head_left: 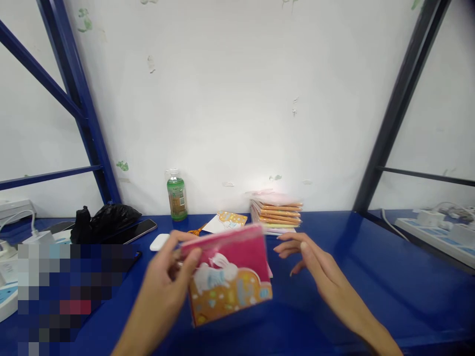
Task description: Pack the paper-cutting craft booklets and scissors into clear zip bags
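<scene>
My left hand [168, 269] grips the left edge of a rabbit-printed card packet [232, 277], thumb in front. The packet is pink above and orange below, with a white rabbit, and looks wrapped in clear plastic. It is tilted above the blue table and slightly blurred. To its right, my right hand [311, 267] is open and holds nothing, its fingers bent towards the packet but apart from it. Behind lie a stack of orange packets [278, 215] in clear plastic and a rabbit-printed card [230, 221] on white paper. Orange-handled scissors [196, 231] are partly hidden by the packet.
On the blue table [334, 306] stand a green-labelled bottle [177, 198], a white case [159, 242], a phone [137, 231] and a black plastic bag [111, 217]. Power strips [438, 237] lie at both sides. Blue metal posts [79, 104] frame the white wall. The lower left is pixelated.
</scene>
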{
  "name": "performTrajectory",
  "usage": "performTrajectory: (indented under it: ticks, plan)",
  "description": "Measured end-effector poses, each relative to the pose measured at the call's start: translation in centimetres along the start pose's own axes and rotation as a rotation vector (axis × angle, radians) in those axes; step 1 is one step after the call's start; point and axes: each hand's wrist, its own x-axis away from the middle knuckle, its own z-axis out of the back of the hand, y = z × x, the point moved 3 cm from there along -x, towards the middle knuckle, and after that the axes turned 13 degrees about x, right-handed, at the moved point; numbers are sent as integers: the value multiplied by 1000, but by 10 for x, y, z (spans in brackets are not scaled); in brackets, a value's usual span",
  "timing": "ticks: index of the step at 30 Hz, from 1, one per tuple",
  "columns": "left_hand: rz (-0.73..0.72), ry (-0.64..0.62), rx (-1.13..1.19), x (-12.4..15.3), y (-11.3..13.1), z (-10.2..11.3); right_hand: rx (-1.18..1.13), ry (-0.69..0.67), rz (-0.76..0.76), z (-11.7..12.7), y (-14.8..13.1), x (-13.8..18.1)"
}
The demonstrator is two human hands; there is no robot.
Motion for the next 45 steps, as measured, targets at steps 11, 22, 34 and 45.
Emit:
performTrajectory:
  ticks: [11, 22, 34, 45]
  plan:
    - [-9, 657, -95, -5, 36, 118, 604, -255, 304, -50, -17, -66]
    - [191, 272, -132, -22, -1, 90, 774, -385, 322, -82, 18, -109]
    - [26, 132, -262, -19, 12, 80, 644, -504, 340, -82, 16, -100]
    - [46, 35, -297, -19, 7, 87, 498, -365, 356, -76, 7, -103]
